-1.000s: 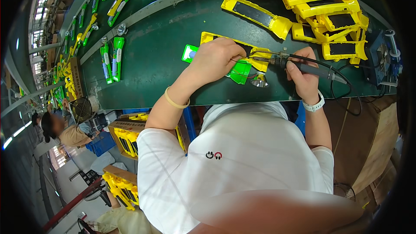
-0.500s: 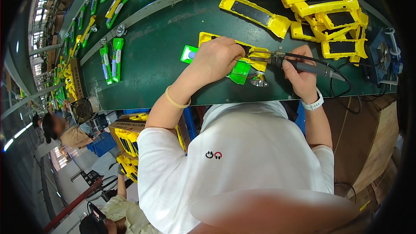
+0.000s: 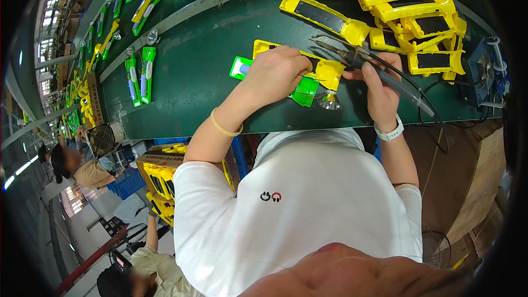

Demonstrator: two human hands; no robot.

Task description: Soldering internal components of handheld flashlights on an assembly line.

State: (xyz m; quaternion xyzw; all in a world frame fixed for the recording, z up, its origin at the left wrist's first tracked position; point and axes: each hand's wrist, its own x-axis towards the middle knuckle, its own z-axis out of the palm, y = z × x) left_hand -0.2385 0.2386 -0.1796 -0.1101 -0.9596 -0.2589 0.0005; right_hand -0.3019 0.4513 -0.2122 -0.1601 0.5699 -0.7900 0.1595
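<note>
Head view: green workbench [image 3: 209, 71], factory hall, seated co-workers [image 3: 82, 168].

A brown cardboard box [image 3: 165, 179] stands below the table's near edge, left of the person, filled with yellow parts. Farther left, beside the green belt, stands another long brown carton [image 3: 94, 104]

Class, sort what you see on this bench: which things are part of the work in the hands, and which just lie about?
In use: left hand on the yellow housing; right hand holding the soldering iron.

Lying about: stacked yellow housings, green pieces, small reflector.
</note>
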